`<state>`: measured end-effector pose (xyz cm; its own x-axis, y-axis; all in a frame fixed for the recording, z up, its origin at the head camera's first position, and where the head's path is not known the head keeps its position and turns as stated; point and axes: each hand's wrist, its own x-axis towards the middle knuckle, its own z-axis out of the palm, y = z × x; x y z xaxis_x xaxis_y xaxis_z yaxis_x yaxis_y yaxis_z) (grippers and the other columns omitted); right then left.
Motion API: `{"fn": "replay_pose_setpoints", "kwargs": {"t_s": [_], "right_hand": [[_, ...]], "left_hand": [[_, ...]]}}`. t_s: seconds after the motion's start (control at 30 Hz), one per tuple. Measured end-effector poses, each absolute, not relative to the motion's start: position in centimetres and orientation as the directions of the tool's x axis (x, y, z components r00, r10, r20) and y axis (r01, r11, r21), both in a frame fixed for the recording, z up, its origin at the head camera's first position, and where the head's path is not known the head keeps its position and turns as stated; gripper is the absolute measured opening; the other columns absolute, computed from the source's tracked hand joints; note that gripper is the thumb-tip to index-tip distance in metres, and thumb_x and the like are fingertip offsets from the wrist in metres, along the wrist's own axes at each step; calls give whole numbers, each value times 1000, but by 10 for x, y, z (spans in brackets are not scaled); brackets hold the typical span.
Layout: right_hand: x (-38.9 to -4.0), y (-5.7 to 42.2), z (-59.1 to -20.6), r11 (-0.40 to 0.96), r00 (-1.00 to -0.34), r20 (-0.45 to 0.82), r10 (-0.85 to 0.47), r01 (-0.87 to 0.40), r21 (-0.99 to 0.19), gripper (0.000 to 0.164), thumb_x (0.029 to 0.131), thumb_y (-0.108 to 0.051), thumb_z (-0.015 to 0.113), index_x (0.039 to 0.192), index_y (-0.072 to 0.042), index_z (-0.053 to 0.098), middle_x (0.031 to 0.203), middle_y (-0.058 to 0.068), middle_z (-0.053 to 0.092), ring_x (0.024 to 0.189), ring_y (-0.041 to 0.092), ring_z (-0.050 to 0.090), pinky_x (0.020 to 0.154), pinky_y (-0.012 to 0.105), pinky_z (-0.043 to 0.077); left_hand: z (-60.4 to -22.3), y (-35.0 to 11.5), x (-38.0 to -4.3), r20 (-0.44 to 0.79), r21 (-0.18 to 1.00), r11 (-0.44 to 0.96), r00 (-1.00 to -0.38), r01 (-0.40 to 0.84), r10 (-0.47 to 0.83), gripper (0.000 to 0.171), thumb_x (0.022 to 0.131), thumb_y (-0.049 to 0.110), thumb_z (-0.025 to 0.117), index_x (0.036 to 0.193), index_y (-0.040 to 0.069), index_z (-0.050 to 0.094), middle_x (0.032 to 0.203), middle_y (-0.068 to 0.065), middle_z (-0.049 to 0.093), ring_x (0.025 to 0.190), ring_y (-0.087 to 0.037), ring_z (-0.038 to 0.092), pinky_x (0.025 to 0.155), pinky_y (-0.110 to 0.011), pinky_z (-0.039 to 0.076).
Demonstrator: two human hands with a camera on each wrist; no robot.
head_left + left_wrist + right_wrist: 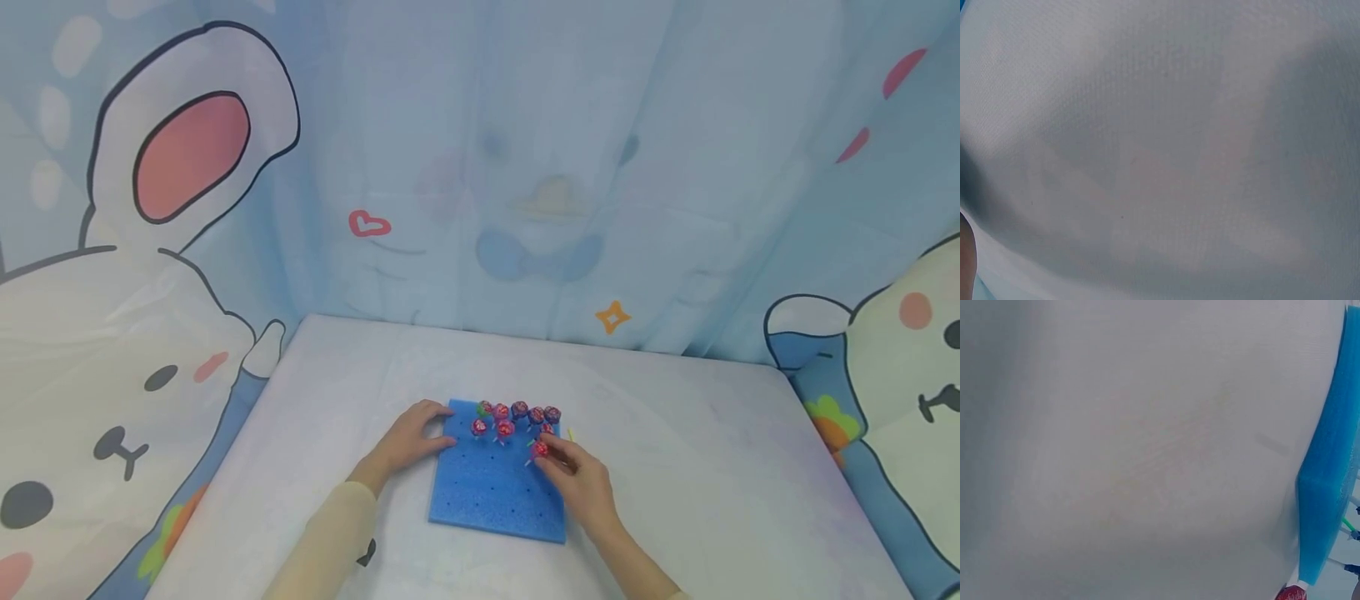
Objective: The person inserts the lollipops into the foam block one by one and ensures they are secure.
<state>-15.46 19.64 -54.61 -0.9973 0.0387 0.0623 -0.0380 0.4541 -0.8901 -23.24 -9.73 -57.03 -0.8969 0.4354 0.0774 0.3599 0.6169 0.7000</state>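
Note:
A blue foam board (495, 492) with small holes lies on the table. Several wrapped lollipops (520, 408) stand along its far part, their round heads up. My right hand (585, 483) pinches a red-wrapped lollipop (540, 450) between thumb and fingers over the board's right side, its pale stick slanting down to the left. At the board's left edge, my left hand (408, 437) touches the foam with thumb and fingers spread apart. The right wrist view catches the board's side (1329, 462) and a red wrapper (1291, 592) at the bottom.
White cloth covers the table (720, 467). A short yellow stick (571, 434) shows just right of the board, near the right hand. Behind the table hangs a light blue curtain (420, 275) with cartoon prints. Mostly pale cloth (1166, 156) fills the left wrist view.

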Motion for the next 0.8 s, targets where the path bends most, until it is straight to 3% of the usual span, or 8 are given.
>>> {"fn": "replay_pose_setpoints", "kwargs": {"t_s": [0.33, 0.8], "right_hand": [[-155, 192, -550, 518, -998, 64, 18, -45, -854, 37, 88, -10, 73, 124, -7, 65, 124, 9, 66, 111, 25, 65, 89, 26, 54], [-154, 191, -551, 505, -997, 67, 25, -45, -862, 36, 88, -8, 73, 124, -7, 65, 124, 10, 65, 113, 25, 64, 89, 25, 54]], "left_hand": [[-571, -98, -232, 61, 698, 627, -901, 346, 429, 51, 90, 39, 70, 134, 17, 57, 135, -4, 55, 132, -24, 45, 113, -43, 36], [-570, -97, -232, 64, 693, 627, -898, 355, 436, 51, 90, 39, 70, 134, 16, 57, 135, -4, 55, 132, -23, 46, 112, -43, 36]]}}
